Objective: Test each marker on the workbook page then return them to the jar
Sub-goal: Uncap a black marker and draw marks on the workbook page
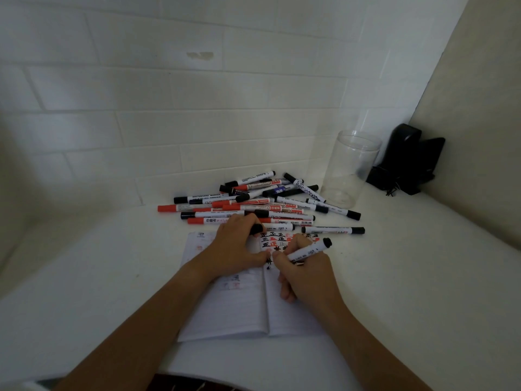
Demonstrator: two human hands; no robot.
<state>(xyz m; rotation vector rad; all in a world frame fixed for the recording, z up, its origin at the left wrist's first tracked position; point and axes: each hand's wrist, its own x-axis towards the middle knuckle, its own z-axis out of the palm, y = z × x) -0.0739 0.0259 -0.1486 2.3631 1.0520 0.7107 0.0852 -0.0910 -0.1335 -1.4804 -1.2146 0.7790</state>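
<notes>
We see the marker point(308, 252) just right of the frame's centre, gripped in the right hand point(306, 273), whose fingers curl round its white barrel; its black rear end points to the upper right and its tip, hidden behind the fingers, is down on the workbook point(239, 309). The workbook lies open on the white surface point(423, 277) in the lower middle of the frame, and the top of its right page is filled with rows of black and red test strokes. The left hand point(239, 245) rests on the left page near the spine and pinches a black cap point(256, 229) between its fingertips. Just above the workbook, at mid-frame, a pile of markers point(253, 204) lies loose on the surface, red-capped and black-capped ones crossing over each other, the nearest touching the page's top edge. One black marker point(332, 230) lies apart from the pile, to the right of the page's top. The jar point(351, 167), clear and upright, stands at the right of the pile, in the right middle of the frame; we see no markers in it. Beside the jar, in the corner, stands a black device point(406, 162). Behind everything runs a white tiled wall point(169, 94).
</notes>
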